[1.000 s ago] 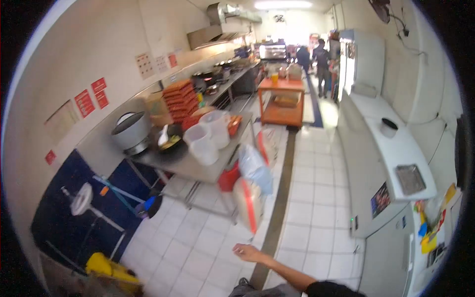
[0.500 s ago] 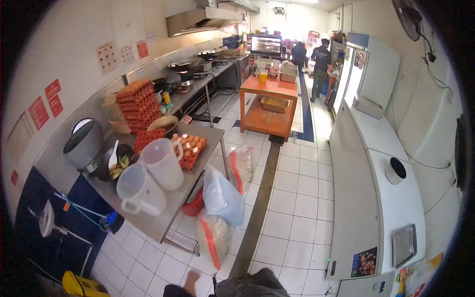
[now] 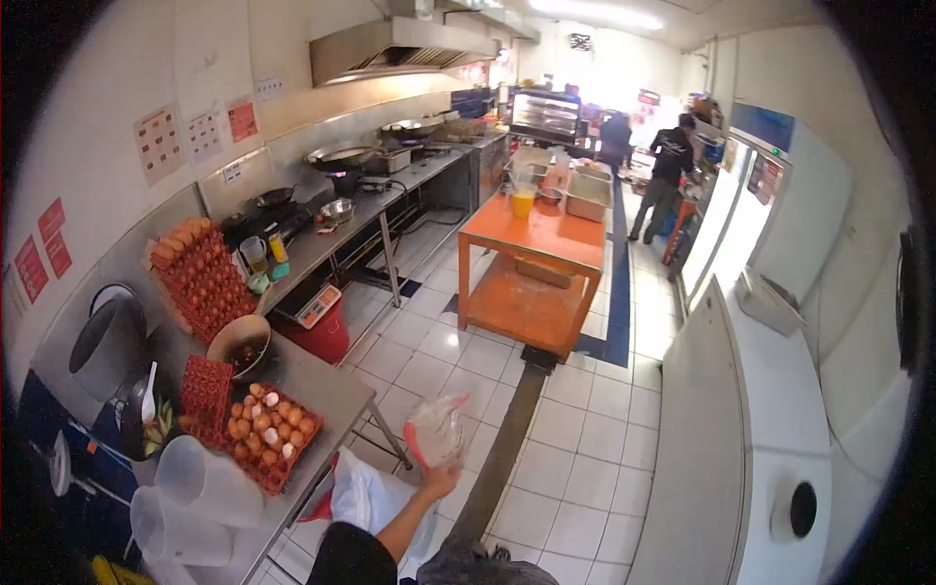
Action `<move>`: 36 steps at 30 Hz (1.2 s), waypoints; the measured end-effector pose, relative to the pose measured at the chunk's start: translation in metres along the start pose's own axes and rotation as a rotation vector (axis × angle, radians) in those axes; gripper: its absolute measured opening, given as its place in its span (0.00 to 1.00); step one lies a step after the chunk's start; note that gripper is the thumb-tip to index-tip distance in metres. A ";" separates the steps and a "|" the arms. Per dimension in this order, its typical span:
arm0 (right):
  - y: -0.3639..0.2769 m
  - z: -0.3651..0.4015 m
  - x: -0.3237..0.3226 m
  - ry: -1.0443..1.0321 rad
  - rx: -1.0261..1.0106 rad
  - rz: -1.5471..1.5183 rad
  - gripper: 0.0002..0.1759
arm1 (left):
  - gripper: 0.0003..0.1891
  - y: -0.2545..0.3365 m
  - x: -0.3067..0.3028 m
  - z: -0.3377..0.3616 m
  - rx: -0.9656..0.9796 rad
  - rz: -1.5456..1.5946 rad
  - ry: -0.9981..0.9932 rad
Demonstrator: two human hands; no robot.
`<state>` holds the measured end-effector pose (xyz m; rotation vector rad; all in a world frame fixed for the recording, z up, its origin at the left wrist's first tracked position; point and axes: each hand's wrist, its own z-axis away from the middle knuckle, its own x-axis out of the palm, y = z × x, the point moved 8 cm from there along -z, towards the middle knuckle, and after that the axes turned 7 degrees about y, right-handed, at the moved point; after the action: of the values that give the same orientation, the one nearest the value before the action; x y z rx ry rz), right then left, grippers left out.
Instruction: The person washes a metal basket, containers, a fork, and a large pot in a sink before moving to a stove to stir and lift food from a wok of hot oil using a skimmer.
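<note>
My left hand (image 3: 444,480) reaches forward from a dark sleeve at the bottom of the view. It overlaps the near end of a clear sack with a red stripe (image 3: 439,434) standing on the tiled floor. Its fingers are small and blurred, and I cannot tell whether they grip the sack. A pale blue-white bag (image 3: 363,495) sits just left of my forearm, partly behind it. On the steel table (image 3: 336,385) to the left are a red tray of brown eggs and shells (image 3: 271,434) and two translucent pitchers (image 3: 210,487). My right hand is out of view.
An orange table (image 3: 531,239) with containers stands ahead, over a drain strip (image 3: 507,448). Stacked egg trays (image 3: 205,278) and a pan (image 3: 239,346) are at left. A white chest freezer (image 3: 702,409) lines the right. Two people, one in dark clothes (image 3: 668,161), stand far back.
My view has moved forward and turned, so the orange table looks nearer. My left hand has come up from the bottom edge to the striped sack.
</note>
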<state>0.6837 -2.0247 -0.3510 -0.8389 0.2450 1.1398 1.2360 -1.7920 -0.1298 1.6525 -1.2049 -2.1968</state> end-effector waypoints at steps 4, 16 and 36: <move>-0.357 -0.216 -0.029 0.094 -0.518 -0.098 0.11 | 0.18 -0.204 0.080 0.020 -0.298 -0.039 -0.068; -0.930 -0.322 0.010 -0.014 -0.792 -0.041 0.13 | 0.21 -0.212 0.022 -0.406 -0.591 -0.036 -0.348; -1.775 -0.470 0.332 -0.201 -1.224 -0.136 0.09 | 0.11 -0.248 -0.327 -1.243 -0.251 0.574 0.208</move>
<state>2.4848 -2.4020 -0.0407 -1.7463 -0.7553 1.1857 2.5126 -2.0800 -0.1449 1.2063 -1.1150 -1.6960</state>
